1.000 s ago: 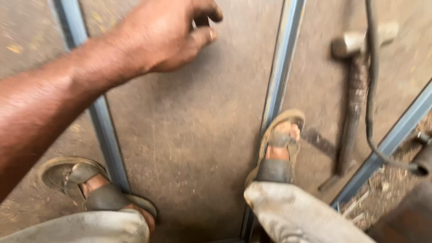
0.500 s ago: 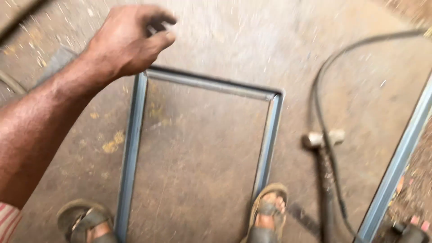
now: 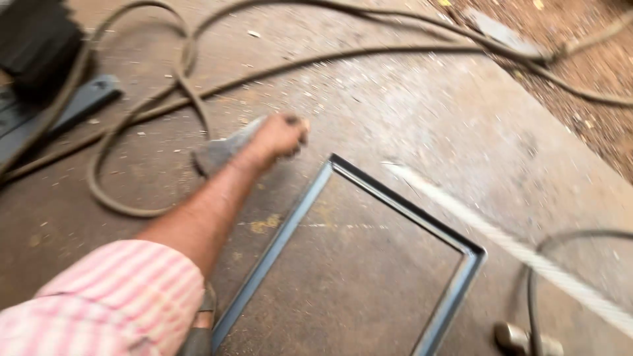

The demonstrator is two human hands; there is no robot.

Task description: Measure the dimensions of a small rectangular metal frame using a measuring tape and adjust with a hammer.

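1. Left hand [image 3: 280,135] is stretched out past the frame corner, fingers curled onto a flat grey tool [image 3: 221,150] lying on the floor, though it's blurry
2. Right hand isn't in shot
3. Steel frame [image 3: 395,201] lies flat on the floor, probably to stay square
4. Cables [image 3: 132,118] loop round behind

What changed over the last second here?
The view swung up from the feet to the frame's far end. The left hand reached out past the frame corner and now grips a grey tool, blurred. The frame stayed flat on the floor.
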